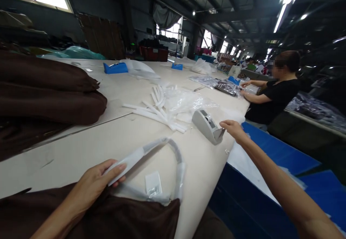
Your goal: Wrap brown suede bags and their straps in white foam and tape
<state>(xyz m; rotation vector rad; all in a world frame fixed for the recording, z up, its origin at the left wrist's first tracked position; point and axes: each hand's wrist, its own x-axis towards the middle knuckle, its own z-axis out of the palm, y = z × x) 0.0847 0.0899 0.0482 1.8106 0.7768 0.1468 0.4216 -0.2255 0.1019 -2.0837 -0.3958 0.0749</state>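
My left hand is closed around a bag handle wrapped in white foam sheet, which arches over the table. The handle joins a dark brown fabric bag along the near edge. Beside the handle lies a white tag with a barcode. At the right, my right hand pinches at the cutting end of a grey tape dispenser. Any tape between the fingertips is too thin to make out clearly.
White foam strips and clear plastic bags lie mid-table. Brown fabric bags are piled at left. Blue tape dispensers stand farther back. A co-worker handles a plastic-wrapped item at the far right. Blue sheets lie below the table's right edge.
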